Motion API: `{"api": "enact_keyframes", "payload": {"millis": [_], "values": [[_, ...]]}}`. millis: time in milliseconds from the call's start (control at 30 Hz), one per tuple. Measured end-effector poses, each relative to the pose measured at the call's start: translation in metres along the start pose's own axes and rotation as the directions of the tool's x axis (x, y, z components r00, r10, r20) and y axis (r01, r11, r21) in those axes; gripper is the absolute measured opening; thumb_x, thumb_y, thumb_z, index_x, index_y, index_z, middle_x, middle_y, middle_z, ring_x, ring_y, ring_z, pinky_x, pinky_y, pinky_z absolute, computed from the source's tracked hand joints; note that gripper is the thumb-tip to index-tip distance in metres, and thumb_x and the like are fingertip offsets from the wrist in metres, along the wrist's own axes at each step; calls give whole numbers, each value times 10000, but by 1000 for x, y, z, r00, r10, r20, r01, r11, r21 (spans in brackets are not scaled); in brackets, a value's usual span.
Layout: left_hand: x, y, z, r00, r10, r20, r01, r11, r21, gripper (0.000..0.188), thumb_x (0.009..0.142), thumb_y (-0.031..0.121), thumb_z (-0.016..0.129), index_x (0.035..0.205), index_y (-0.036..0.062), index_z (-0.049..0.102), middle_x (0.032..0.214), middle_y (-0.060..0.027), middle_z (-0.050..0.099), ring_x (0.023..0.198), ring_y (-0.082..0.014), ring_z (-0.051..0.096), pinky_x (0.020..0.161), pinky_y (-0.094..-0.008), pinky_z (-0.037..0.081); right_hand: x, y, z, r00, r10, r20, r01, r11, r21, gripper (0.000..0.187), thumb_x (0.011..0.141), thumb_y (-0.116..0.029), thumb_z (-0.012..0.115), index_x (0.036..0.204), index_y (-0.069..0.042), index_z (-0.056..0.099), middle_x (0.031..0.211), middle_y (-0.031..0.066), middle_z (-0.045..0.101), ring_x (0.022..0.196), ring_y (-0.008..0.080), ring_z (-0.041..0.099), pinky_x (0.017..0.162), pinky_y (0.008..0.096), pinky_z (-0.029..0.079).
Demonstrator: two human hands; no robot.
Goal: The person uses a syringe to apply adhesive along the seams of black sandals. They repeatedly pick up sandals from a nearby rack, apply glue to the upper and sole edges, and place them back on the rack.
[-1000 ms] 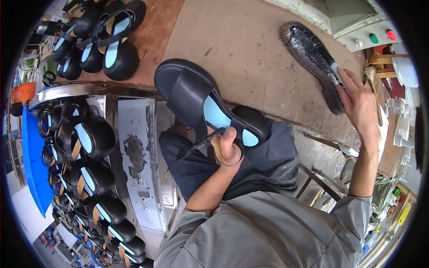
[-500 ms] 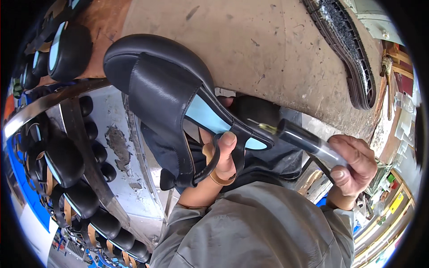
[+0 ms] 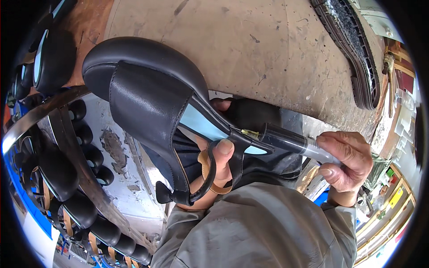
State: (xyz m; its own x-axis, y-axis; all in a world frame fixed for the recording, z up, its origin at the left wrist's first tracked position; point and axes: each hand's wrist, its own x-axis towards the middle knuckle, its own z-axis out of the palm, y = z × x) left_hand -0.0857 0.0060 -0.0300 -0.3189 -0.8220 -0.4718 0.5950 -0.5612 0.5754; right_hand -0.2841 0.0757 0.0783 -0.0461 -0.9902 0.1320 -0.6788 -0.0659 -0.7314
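A black leather sandal (image 3: 147,94) with a light blue insole and a loose ankle strap is tilted in front of me, toe to the upper left. My left hand (image 3: 222,158) grips it from below, thumb on the strap side and a fingertip showing past its far edge. My right hand (image 3: 346,163) pinches the clear end of a syringe (image 3: 292,142) filled with dark liquid. Its yellowish needle hub (image 3: 250,133) lies against the sandal's edge near the heel. The needle's tip is hidden at that edge.
Beyond the sandal is a worn, stained workbench (image 3: 250,53) with a dark ridged sole (image 3: 353,53) at its right. Several black sandals (image 3: 56,167) hang on a metal rack (image 3: 73,143) at left; more stand on the bench's left end (image 3: 56,62). Wooden shelving (image 3: 393,205) lies at lower right.
The syringe has moved left, bringing its needle from just short of the sandal to its edge near the heel. The sandal has shifted slightly left and tilted.
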Motion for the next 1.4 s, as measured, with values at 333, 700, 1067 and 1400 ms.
{"api": "enact_keyframes", "payload": {"millis": [333, 700, 1067, 1400], "values": [[4, 6, 5, 990, -62, 123, 72, 994, -78, 701, 722, 258, 750, 1250, -5, 372, 1080, -144, 544, 973, -204, 584, 813, -310, 521, 14, -10, -7, 988, -154, -23, 142, 950, -279, 290, 666, -207, 712, 816, 41, 691, 635, 123, 644, 412, 154, 506, 411, 260, 367], [0, 6, 1, 987, -122, 107, 135, 983, -128, 676, 713, 240, 727, 1242, 0, 381, 1142, -151, 526, 1059, -245, 556, 943, -367, 457, 10, -15, -13, 987, -162, 4, 152, 920, -360, 262, 671, -212, 684, 779, 26, 684, 583, 104, 625, 409, 147, 489, 421, 263, 355], [7, 3, 2, 983, -62, 171, 81, 991, -109, 674, 698, 254, 756, 1238, 54, 406, 1147, -104, 514, 1070, -226, 544, 965, -365, 446, -7, -21, -17, 995, -102, -3, 93, 917, -388, 258, 689, -231, 681, 789, 7, 674, 595, 92, 623, 441, 154, 500, 466, 271, 373], [4, 4, 4, 980, -86, 178, 112, 984, -140, 659, 711, 237, 741, 1253, 58, 411, 1150, -107, 532, 1071, -234, 550, 968, -386, 443, -13, -29, -21, 998, -55, 9, 54, 903, -426, 269, 683, -237, 680, 809, 0, 683, 616, 79, 628, 487, 162, 502, 499, 289, 394]]}}
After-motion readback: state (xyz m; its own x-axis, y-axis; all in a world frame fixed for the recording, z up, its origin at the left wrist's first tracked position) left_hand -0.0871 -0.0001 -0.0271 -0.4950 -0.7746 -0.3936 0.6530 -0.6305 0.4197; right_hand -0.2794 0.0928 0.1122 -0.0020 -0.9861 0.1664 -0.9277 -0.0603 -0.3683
